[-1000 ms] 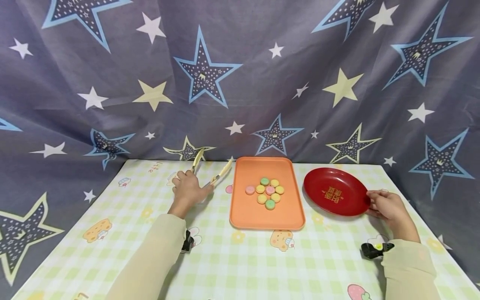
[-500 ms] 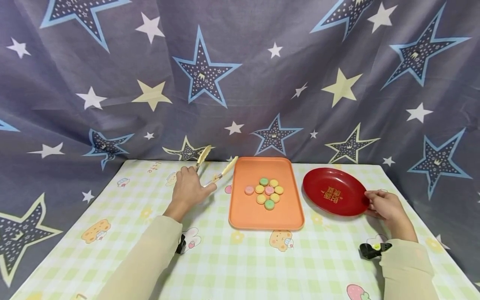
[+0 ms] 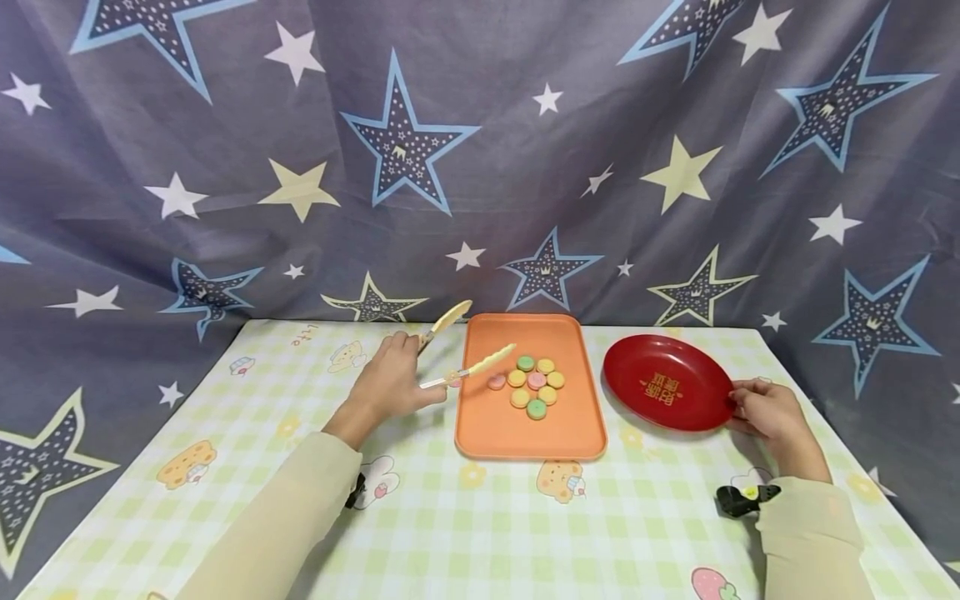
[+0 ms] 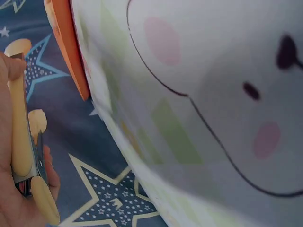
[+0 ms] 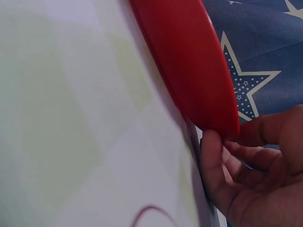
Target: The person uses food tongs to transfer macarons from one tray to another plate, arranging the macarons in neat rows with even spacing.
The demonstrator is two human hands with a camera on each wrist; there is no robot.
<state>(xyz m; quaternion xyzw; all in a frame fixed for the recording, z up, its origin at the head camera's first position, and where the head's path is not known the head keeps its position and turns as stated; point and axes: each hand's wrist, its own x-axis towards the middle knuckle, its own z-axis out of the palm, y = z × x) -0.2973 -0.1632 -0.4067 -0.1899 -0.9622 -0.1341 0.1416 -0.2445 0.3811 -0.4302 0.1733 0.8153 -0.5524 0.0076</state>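
Across the far side, from left to right, we have a dark curtain (image 3: pixel 487 79) printed with stars, and nearer to us a green-and-white checked cloth (image 3: pixel 480 533). At the left, a pale sleeve (image 3: pixel 270 521) leads to the left hand (image 3: pixel 390 379), which grasps a pair of tongs (image 3: pixel 487 361) with cream ends. We see their two arms spread apart: the far one ends near the tray's far left corner, while the near one crosses the tray's left edge, close to the leftmost pink macaron; we cannot tell whether it touches anything. In the middle lies the orange tray (image 3: pixel 480 429), a rounded rectangle with a raised rim, its long sides running near to far. It bears nine macarons (image 3: pixel 536 381) in a loose cluster: five yellow, two green and two pink. Just right of it we find a glossy, round red plate (image 3: pixel 690 375) with gold characters on its face. The right hand (image 3: pixel 772 412) pinches its right rim between thumb and fingers. Nearer to us, a black device (image 3: pixel 738 500) juts out beside the right cuff.
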